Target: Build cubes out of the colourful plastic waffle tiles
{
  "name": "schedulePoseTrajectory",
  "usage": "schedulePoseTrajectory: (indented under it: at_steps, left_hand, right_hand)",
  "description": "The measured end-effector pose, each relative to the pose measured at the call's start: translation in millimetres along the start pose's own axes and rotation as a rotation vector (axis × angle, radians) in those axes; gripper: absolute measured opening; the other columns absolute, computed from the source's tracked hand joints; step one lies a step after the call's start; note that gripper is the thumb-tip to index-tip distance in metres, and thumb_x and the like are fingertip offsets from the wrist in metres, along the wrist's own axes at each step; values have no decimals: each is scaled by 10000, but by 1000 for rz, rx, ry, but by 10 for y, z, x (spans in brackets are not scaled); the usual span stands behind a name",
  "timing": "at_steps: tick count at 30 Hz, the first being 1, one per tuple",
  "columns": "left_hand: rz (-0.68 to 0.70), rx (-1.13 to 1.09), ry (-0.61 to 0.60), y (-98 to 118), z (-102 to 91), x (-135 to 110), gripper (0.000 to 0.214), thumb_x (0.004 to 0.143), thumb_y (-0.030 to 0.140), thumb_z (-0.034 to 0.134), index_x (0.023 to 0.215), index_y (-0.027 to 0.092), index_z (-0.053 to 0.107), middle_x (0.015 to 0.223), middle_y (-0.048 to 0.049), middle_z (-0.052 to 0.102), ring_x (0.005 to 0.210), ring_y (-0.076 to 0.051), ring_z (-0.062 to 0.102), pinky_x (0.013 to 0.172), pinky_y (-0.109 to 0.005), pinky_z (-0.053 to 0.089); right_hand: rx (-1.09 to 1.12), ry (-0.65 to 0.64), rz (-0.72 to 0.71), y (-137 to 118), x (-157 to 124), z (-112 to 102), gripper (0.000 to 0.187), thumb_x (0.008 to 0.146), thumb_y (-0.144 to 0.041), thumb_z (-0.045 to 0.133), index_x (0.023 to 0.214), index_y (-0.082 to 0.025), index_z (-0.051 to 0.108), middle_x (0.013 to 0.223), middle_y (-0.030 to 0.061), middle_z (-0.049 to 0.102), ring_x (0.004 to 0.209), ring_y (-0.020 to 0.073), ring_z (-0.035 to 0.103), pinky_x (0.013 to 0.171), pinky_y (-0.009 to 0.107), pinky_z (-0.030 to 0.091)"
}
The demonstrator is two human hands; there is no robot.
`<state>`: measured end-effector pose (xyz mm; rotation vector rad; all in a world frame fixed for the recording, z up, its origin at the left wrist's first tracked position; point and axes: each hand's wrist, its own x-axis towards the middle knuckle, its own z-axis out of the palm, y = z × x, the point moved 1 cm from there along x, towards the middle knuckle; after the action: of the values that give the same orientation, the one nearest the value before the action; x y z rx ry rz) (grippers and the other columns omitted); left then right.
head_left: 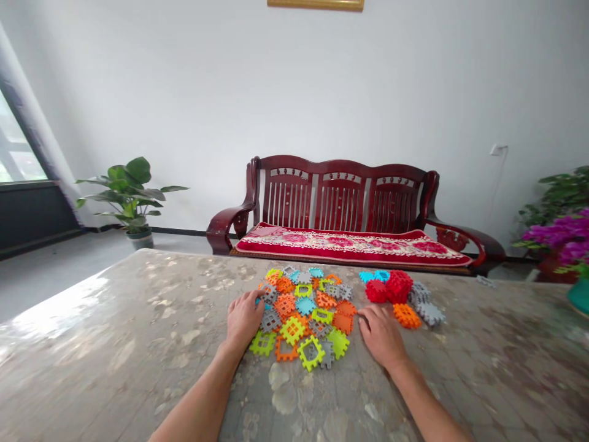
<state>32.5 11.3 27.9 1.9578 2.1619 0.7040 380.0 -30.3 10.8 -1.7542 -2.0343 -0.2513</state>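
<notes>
A spread-out pile of interlocking plastic building tiles (292, 330) in orange, lime green, grey and light blue lies on the table before me. My left hand (245, 316) rests palm down at the pile's left edge, its fingertips at the grey and blue tiles there. At the right edge, my right hand (381, 336) lies low on the table with fingers apart, the index fingertip close to an orange tile (344, 321). Neither hand visibly holds a piece. Right of the pile sit red tiles (398, 286), blue tiles (381, 275), grey tiles (430, 313) and an orange stack (407, 315).
A patterned, glossy cover lies over the table (138, 362). Behind it stands a dark red wooden bench (340, 202) with a red floral cushion (340, 244). A potted plant (133, 196) is at the left; purple flowers (564, 236) in a teal pot (578, 297) stand at the right.
</notes>
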Motion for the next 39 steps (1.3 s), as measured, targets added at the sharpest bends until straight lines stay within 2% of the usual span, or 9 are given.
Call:
schedulePoseTrajectory:
  at_steps: [10, 15, 20, 23, 29, 39]
  left_hand:
    - [-108, -22, 62, 12, -67, -52, 396, 833, 167, 375, 1051, 267, 690, 1124, -28, 717, 1103, -217, 612, 1022, -400, 340]
    - [-135, -62, 44, -10, -80, -34, 327, 830, 199, 418, 980, 273, 699, 1060, -17, 740, 1061, -213, 635, 986, -380, 373]
    - [-134, -51, 45, -23, -53, 10, 325, 898, 339, 407, 1079, 265, 666, 1066, -36, 737, 1075, -236, 626, 975, -387, 378]
    - [-99, -33, 31, -21, -31, 27, 306, 877, 397, 475, 1085, 265, 658, 1110, -29, 725, 1100, -241, 609, 981, -385, 372]
    - [-92, -96, 22, -15, -33, 28, 377, 832, 322, 561, 1203, 275, 604, 1072, -7, 732, 1052, -216, 630, 931, -339, 412]
    - [-79, -165, 55, -39, 34, 73, 337, 832, 220, 517, 1145, 249, 637, 961, -3, 742, 942, -185, 660, 810, -266, 444]
  right_hand:
    - [-114, 21, 178, -17, 150, 73, 221, 865, -125, 455, 964, -195, 641, 983, 80, 626, 926, 206, 552, 829, 304, 365]
    - [-72, 30, 143, 25, 139, 109, 220, 873, -127, 440, 954, -193, 634, 984, 76, 622, 940, 209, 549, 850, 306, 365]
    - [-58, 28, 134, 67, 138, 139, 228, 868, -134, 455, 966, -207, 647, 994, 66, 623, 946, 204, 554, 851, 299, 369]
    - [-61, 13, 133, 56, 167, 147, 239, 872, -138, 458, 984, -215, 655, 1002, 62, 620, 946, 205, 559, 828, 295, 377]
    - [-56, -31, 148, 45, 223, 193, 256, 886, -153, 451, 1022, -232, 653, 1028, 54, 611, 967, 211, 558, 798, 291, 385]
    - [-40, -35, 163, 50, 224, 188, 258, 890, -162, 449, 1024, -244, 653, 1030, 45, 616, 979, 203, 564, 790, 284, 387]
